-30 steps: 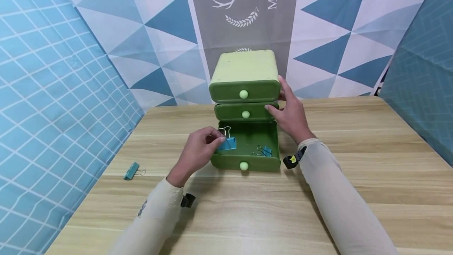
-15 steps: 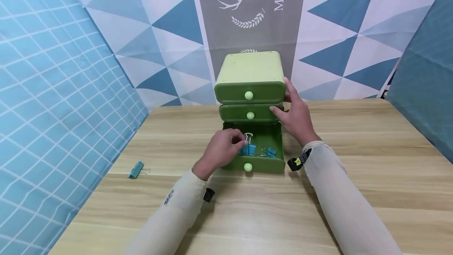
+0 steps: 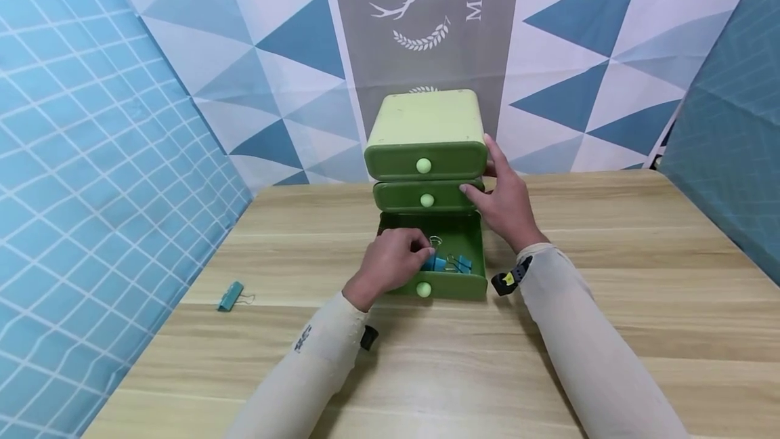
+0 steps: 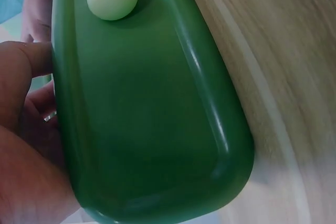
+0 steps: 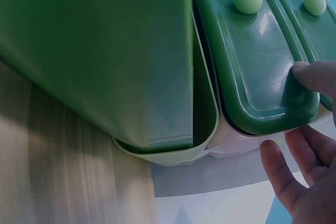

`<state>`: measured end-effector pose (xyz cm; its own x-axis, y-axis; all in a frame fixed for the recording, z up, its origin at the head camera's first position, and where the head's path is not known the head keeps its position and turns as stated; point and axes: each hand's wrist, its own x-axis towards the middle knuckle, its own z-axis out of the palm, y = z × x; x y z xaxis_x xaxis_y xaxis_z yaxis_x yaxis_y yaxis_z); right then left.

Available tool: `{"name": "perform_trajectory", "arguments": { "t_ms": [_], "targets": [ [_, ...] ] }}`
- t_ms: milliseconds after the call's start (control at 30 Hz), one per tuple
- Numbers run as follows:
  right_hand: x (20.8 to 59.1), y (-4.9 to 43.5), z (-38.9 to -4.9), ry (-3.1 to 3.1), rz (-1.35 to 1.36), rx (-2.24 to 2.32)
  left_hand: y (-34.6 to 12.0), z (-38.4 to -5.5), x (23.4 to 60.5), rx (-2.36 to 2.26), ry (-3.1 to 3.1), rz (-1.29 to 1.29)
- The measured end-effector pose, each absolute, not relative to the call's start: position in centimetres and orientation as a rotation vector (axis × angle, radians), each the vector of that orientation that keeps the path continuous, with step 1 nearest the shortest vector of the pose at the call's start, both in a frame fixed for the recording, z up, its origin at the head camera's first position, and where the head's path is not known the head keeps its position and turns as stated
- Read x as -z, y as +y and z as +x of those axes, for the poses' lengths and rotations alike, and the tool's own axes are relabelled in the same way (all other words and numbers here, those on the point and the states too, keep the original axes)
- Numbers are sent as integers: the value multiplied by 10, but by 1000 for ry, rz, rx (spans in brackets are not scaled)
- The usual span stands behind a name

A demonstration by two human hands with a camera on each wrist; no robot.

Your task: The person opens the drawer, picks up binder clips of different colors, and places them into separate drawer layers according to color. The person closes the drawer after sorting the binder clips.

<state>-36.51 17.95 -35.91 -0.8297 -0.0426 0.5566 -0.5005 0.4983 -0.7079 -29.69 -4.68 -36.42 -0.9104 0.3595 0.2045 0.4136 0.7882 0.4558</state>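
Note:
In the head view my left hand [image 3: 393, 259] reaches over the front of the pulled-out bottom drawer [image 3: 453, 286]. Its thumb and finger pinch a blue binder clip [image 3: 435, 263] low inside, partly hidden by the hand. Just right of that, a smaller blue binder clip [image 3: 464, 264] lies in the drawer. My right hand [image 3: 506, 202] rests against the right side of the green drawer cabinet [image 3: 426, 117]. In the right wrist view its thumb [image 5: 315, 75] touches the front of the middle drawer [image 5: 257, 51], with the fingers extended along the side.
A teal binder clip [image 3: 230, 295] lies on the wooden table [image 3: 487, 371] at the left. Patterned cloth [image 3: 554, 39] hangs behind the cabinet, and blue checked cloth [image 3: 91, 188] covers the left side. In the left wrist view the bottom drawer's front [image 4: 142, 108] hides the drawer's inside.
My left hand has moved right and down into the bottom drawer with the blue binder clip, bringing it beside the smaller one. The right hand stays at the cabinet's side.

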Motion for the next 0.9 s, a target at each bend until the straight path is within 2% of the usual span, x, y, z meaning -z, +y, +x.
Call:
{"name": "perform_trajectory", "arguments": {
  "t_ms": [900],
  "targets": [
    [360, 179, -368, -2275, 442, -1290, -46, -300, 366, 622, -2918, -623]
  ]
}}
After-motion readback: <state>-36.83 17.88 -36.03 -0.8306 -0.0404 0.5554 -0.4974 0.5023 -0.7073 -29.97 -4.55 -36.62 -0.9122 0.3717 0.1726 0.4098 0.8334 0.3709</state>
